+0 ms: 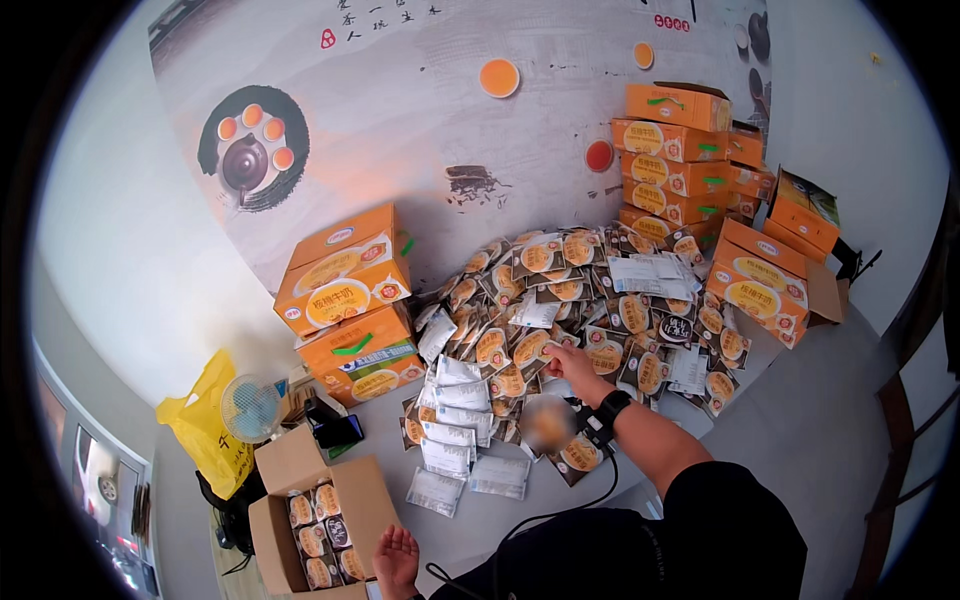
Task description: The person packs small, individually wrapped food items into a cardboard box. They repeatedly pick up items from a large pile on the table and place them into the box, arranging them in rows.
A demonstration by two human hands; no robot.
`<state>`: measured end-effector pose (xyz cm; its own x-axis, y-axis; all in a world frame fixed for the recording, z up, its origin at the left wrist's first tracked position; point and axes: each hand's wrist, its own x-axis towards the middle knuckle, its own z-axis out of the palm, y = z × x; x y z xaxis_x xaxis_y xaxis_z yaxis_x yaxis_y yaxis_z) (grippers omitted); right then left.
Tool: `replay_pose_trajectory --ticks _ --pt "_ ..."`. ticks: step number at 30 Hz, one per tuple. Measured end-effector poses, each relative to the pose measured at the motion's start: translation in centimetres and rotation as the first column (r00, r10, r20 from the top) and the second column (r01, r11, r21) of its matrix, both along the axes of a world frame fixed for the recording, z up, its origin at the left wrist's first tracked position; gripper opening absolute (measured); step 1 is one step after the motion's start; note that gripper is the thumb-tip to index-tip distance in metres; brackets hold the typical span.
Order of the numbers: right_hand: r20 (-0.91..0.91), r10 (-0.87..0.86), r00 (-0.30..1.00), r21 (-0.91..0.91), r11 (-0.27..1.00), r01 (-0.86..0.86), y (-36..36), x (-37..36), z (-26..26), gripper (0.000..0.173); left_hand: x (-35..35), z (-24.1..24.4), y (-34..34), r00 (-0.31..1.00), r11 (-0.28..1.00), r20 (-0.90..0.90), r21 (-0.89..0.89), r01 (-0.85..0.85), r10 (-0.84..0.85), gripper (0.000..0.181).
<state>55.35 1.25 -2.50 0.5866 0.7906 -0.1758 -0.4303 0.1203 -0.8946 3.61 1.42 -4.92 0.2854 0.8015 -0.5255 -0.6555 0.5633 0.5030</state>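
My right hand point(574, 371) reaches over a heap of printed milk-drink pouches, its fingertips pinching the right edge of a brown-and-orange pouch point(531, 351). A black watch and a cabled device point(596, 427) sit at that wrist. My left hand point(396, 555) is palm up, holding nothing, beside the right flap of an open cardboard carton point(364, 491). Inside the carton, upright pouches point(319, 574) stand in two rows. Between the hands, a column of overlapping white-backed pouches point(461, 416) runs down the table, with a separate white-backed pouch point(500, 478) at its lower end.
Orange boxes stand stacked at left point(341, 292) and back right point(667, 176); another orange box point(761, 281) leans at the table's right. A small fan point(251, 407), a yellow plastic bag point(206, 427) and a phone point(337, 433) are by the carton. A black cable point(540, 517) crosses the table's front.
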Motion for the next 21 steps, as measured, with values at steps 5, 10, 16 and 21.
replay_pose_trajectory --ticks 5,10,16,21 --pt "0.092 0.088 0.992 -0.073 0.994 -0.081 -4.7 -3.0 2.3 0.023 0.4 -0.4 1.2 0.999 0.999 -0.023 -0.018 0.044 -0.045 0.018" --pt "0.203 0.355 0.912 -0.024 0.933 -0.358 -8.0 -5.9 1.5 0.021 1.8 -0.8 2.4 0.988 0.987 0.035 -0.043 0.152 -0.151 0.019" --pt "0.696 0.457 0.554 -0.258 0.879 -0.400 -8.1 -10.4 4.0 0.022 6.0 1.1 2.5 0.922 0.925 0.089 -0.013 0.379 -0.377 0.029" --pt "0.044 0.721 0.692 -0.140 0.690 -0.710 -8.9 -14.6 6.3 0.026 9.4 3.2 1.6 0.675 0.690 0.155 0.241 0.683 -0.722 0.055"
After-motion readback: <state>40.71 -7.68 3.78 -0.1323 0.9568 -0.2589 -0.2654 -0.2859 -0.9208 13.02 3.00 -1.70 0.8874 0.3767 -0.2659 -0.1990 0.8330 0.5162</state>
